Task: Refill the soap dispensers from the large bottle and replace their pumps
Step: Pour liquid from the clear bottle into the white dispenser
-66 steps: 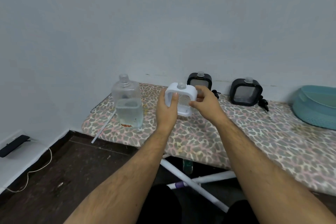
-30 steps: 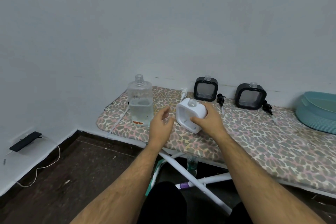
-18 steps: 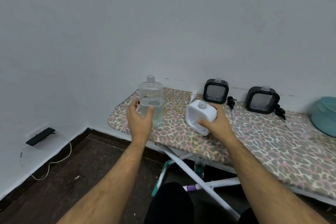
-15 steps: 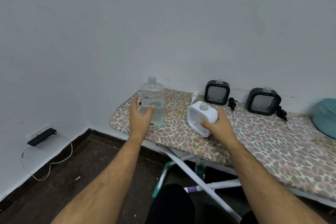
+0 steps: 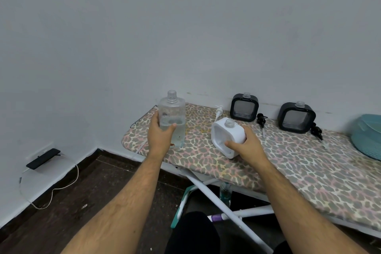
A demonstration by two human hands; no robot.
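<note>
Now his left hand (image 5: 159, 136) has closed round the bottle (image 5: 172, 118) at ten o'clock, ready to pour; his right hand (image 5: 245, 143) steadies the white dispenser (image 5: 227, 137), uncapped, at one o'clock.

Left hand (image 5: 159, 137): wrapped around the lower body of the large clear bottle (image 5: 172, 117), uncapped, upright, partly filled with clear liquid, at the left end of the leopard-print tabletop (image 5: 309, 173).
Right hand (image 5: 246, 144): gripping the white dispenser (image 5: 227, 136), tilted, neck open.
White pump (image 5: 218, 111): lying behind it.
Two black dispensers (image 5: 244, 107) (image 5: 296, 117): upright by the wall, pumpless; a black pump (image 5: 261, 120) beside the first.
Teal basin (image 5: 367, 136): far right edge.
</note>
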